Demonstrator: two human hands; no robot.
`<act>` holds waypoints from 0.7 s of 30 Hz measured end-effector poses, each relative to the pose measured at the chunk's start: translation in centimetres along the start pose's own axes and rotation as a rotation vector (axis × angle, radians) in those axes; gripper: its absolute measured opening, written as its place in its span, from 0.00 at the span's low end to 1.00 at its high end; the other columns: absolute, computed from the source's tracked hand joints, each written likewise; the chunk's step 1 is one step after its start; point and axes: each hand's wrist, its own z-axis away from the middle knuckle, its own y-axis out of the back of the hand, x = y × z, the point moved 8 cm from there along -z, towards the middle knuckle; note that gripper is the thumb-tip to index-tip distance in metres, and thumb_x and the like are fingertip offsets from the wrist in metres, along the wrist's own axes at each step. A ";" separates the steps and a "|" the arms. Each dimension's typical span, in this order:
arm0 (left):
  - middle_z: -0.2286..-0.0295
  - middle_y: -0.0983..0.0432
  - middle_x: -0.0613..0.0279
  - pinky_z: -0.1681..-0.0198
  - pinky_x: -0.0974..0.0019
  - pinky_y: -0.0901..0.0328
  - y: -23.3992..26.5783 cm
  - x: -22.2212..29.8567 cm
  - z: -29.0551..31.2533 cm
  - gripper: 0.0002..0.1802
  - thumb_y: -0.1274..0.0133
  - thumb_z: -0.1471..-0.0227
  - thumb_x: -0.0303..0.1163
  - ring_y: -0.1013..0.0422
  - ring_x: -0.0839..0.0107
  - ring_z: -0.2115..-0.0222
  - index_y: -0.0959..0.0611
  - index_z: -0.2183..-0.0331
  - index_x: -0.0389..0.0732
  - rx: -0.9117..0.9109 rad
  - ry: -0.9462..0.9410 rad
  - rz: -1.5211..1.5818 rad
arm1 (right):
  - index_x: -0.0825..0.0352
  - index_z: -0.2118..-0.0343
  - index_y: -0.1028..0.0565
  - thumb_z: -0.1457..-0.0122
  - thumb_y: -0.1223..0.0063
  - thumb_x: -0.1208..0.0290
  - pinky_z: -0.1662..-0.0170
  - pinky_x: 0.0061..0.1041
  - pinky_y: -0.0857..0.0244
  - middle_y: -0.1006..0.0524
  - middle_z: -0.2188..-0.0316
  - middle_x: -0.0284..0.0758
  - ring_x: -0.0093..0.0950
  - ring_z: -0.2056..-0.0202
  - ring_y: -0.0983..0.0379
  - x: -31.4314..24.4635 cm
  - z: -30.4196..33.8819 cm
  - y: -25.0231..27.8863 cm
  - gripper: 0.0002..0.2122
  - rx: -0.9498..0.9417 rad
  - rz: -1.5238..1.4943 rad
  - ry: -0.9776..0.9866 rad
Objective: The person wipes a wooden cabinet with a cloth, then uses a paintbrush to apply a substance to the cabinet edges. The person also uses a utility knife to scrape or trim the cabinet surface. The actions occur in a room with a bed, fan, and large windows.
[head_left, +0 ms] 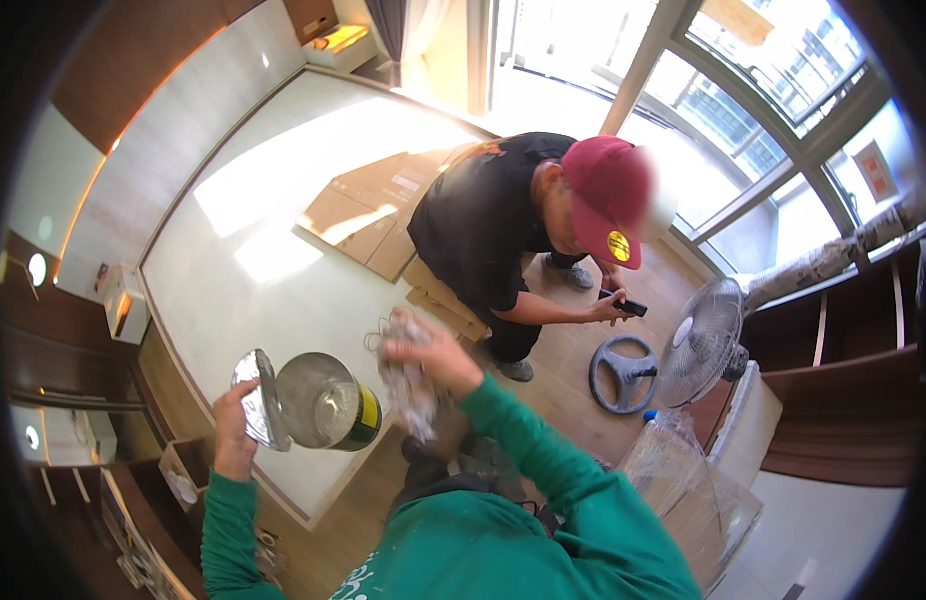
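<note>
My left hand (233,425) holds a round metal lid (258,398) tilted up beside an open metal can (325,400) with a dark body and a yellow band, which stands on the white floor covering. Inside the can a pale liquid shows. My right hand (428,350) is raised above and to the right of the can, gripping a crumpled greyish rag (408,385) that hangs down from it. Both my sleeves are green.
A person in a black shirt and red cap (608,195) crouches ahead, holding a dark phone (628,305). A floor fan (698,345) on a round base stands right of them. Flattened cardboard (368,215) lies on the floor. Clear plastic wrap (683,480) sits at lower right.
</note>
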 end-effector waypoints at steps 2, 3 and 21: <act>0.71 0.19 0.54 0.69 0.64 0.25 -1.1 3.3 -0.7 0.14 0.45 0.50 0.27 0.21 0.65 0.74 0.19 0.62 0.27 -0.064 -0.021 -0.022 | 0.68 0.47 0.29 0.51 0.29 0.64 0.57 0.26 0.30 0.23 0.62 0.34 0.25 0.63 0.25 -4.1 -3.2 1.1 0.29 0.032 -0.062 0.100; 0.71 0.19 0.55 0.68 0.63 0.25 -1.7 4.7 -0.8 0.14 0.46 0.49 0.28 0.21 0.64 0.74 0.20 0.61 0.30 -0.110 -0.012 -0.036 | 0.68 0.52 0.27 0.50 0.30 0.64 0.61 0.26 0.28 0.22 0.64 0.33 0.24 0.66 0.24 -5.3 -4.2 1.8 0.25 0.049 -0.128 0.085; 0.69 0.20 0.54 0.67 0.57 0.25 7.8 0.9 -3.0 0.18 0.48 0.48 0.32 0.22 0.60 0.73 0.22 0.56 0.32 0.010 -0.105 0.069 | 0.72 0.46 0.31 0.60 0.33 0.37 0.54 0.44 0.25 0.27 0.51 0.53 0.48 0.51 0.26 -16.0 30.9 26.2 0.46 -0.327 -0.499 0.647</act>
